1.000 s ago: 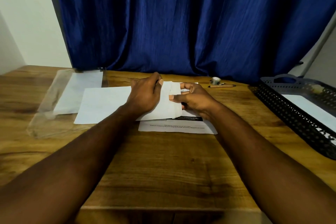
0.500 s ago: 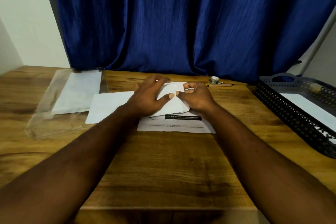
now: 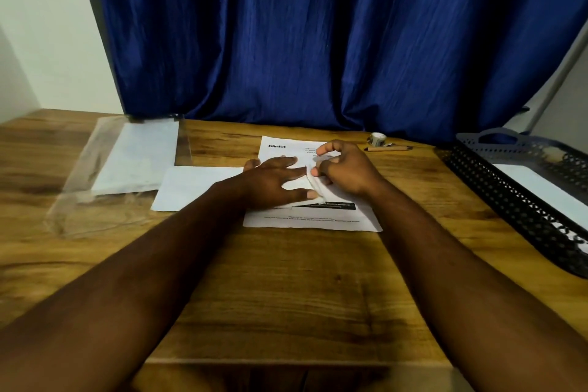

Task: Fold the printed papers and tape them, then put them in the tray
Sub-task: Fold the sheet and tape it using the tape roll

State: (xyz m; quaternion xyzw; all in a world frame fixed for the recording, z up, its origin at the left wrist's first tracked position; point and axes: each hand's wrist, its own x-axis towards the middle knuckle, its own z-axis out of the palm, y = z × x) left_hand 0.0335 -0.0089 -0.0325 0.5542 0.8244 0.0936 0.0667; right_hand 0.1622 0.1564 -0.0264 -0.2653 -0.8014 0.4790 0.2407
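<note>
Folding underway: left hand (image 3: 273,181) flat, open, pressing the folded paper (image 3: 197,188); right hand (image 3: 342,169) pinching its crease; taping and tray (image 3: 509,200) placement remain.

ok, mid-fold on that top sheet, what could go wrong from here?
1. The left hand and right hand work the folded paper on top of the printed sheet; that one may shift or crease too.
2. The tape roll sits at the far edge; reaching for it frees a hand and the fold may spring open.

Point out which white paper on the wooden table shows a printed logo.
The white printed sheet under both hands: "blinkit" shows at its far-left corner. The blank sheet and the sheet under clear plastic show none.
</note>
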